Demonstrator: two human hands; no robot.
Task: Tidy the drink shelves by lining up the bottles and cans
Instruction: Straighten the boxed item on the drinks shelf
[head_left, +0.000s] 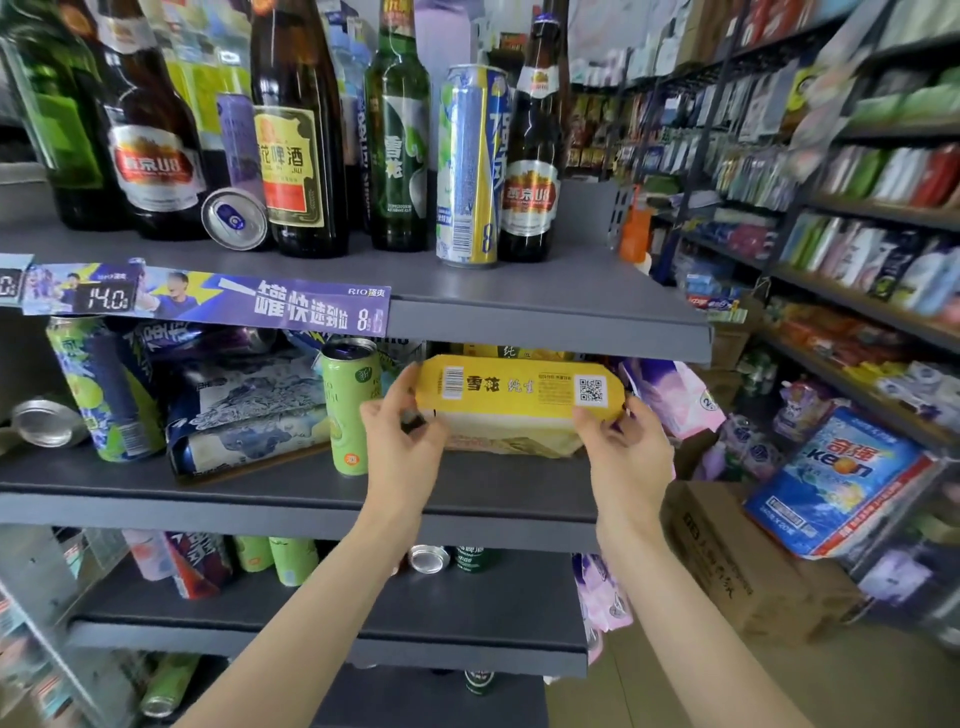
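Observation:
A yellow multipack of beer cans (514, 395) sits on the middle shelf (291, 501), its barcode and QR code facing me. My left hand (402, 441) grips its left end and my right hand (626, 449) grips its right end. Just left of it stands a green can (350, 405). Further left lie a blue and white multipack (249, 415), a tilted green and blue can (106, 387) and a silver can (44, 423) on its side. On the top shelf (545, 291) stand several beer bottles (298, 130), a tall blue and yellow can (470, 166) and a toppled can (234, 218).
The lower shelf (322, 634) holds more cans (293, 561) and pouches. A purple price strip (208, 301) hangs on the top shelf edge. To the right, an aisle has cardboard boxes (737, 561), a blue bag (841, 480) and stocked racks (872, 208).

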